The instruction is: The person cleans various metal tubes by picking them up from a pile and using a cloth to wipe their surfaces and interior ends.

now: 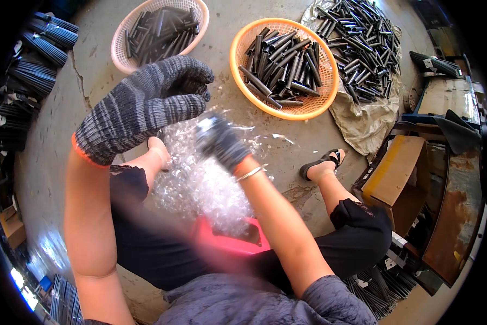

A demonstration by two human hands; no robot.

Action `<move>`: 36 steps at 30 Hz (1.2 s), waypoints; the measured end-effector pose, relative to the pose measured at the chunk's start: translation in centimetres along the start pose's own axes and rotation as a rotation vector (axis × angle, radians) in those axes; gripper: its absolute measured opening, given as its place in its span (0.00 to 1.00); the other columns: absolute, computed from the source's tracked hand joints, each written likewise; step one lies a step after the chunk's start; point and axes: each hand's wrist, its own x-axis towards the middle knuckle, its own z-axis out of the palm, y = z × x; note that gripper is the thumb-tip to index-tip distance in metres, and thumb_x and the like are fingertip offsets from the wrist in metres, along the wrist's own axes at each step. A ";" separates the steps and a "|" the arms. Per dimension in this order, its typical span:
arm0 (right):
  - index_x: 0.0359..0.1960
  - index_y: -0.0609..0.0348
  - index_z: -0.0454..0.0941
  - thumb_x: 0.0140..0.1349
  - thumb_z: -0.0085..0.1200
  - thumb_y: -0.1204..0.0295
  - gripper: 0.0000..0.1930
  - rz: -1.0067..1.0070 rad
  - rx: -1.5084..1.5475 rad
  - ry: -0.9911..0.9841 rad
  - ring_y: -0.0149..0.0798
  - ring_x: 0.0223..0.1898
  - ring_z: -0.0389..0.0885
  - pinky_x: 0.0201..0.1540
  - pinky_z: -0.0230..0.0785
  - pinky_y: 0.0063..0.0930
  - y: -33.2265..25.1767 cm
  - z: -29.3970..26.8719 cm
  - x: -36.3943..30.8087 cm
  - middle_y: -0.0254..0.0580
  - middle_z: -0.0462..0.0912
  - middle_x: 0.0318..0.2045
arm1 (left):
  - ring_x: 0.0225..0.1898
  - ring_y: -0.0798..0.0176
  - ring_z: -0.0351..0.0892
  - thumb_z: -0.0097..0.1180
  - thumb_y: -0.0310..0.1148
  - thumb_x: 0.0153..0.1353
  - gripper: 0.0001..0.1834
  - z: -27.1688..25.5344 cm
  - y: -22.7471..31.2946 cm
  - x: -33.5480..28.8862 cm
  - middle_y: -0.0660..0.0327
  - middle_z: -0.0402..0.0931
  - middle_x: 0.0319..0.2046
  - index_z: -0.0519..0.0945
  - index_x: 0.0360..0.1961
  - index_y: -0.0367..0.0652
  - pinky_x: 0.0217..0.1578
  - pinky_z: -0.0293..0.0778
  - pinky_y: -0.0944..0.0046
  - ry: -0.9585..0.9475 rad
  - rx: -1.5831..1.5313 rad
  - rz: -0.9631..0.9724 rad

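My left hand (143,103), in a grey and black striped knit glove with an orange cuff, is raised on the left. Its fingers bend round toward the thumb and the tips nearly meet; anything pinched there is too small to make out. My right hand (221,142), in a similar glove, is smeared by motion just beside and below the left fingertips. Its fingers cannot be read. Beneath both hands, a heap of clear plastic scraps (203,184) lies on the floor between my legs. A pink plastic object (238,245) sits between my thighs, partly hidden.
Ahead stand a pale pink basket (118,46) and an orange basket (233,57), both holding black tubes. More black tubes (362,49) are piled on a sheet (362,122). An open cardboard box (397,165) is at right; bundled rods (35,76) line the left.
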 end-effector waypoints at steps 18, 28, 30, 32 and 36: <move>0.60 0.57 0.64 0.40 0.72 0.76 0.41 -0.390 -1.331 0.970 0.34 0.29 0.77 0.32 0.72 0.26 -8.9 -8.7 -17.8 0.43 0.75 0.49 | 0.50 0.70 0.73 0.59 0.25 0.58 0.22 -2.2 -1.7 -2.5 0.63 0.75 0.47 0.72 0.54 0.40 0.53 0.70 0.68 0.054 0.133 0.145; 0.45 0.58 0.80 0.49 0.61 0.52 0.26 0.800 -2.330 1.297 0.51 0.59 0.68 0.66 0.54 0.35 -15.4 -21.6 -21.8 0.48 0.76 0.53 | 0.50 0.69 0.72 0.57 0.22 0.57 0.23 -1.2 -1.8 -1.7 0.62 0.74 0.48 0.70 0.56 0.37 0.55 0.68 0.66 0.013 0.028 0.060; 0.44 0.57 0.81 0.52 0.58 0.56 0.22 0.777 -2.318 1.302 0.49 0.57 0.72 0.65 0.55 0.36 -15.9 -23.3 -21.3 0.50 0.77 0.50 | 0.51 0.68 0.72 0.58 0.22 0.57 0.24 -1.2 -2.4 -1.9 0.62 0.74 0.48 0.70 0.56 0.36 0.55 0.67 0.65 -0.002 0.061 0.184; 0.43 0.56 0.82 0.55 0.56 0.59 0.18 0.818 -2.335 1.242 0.49 0.54 0.75 0.62 0.59 0.38 -17.0 -25.0 -22.0 0.52 0.79 0.47 | 0.50 0.68 0.73 0.57 0.21 0.56 0.24 -0.8 -2.1 -1.4 0.61 0.75 0.47 0.71 0.56 0.36 0.55 0.68 0.65 -0.015 0.025 0.102; 0.37 0.54 0.84 0.55 0.54 0.61 0.14 0.779 -2.450 1.306 0.49 0.47 0.80 0.49 0.70 0.38 -16.3 -25.5 -21.3 0.52 0.82 0.40 | 0.47 0.66 0.75 0.57 0.22 0.56 0.22 -0.1 -0.6 -0.9 0.59 0.77 0.45 0.73 0.54 0.38 0.52 0.70 0.64 0.006 0.014 -0.044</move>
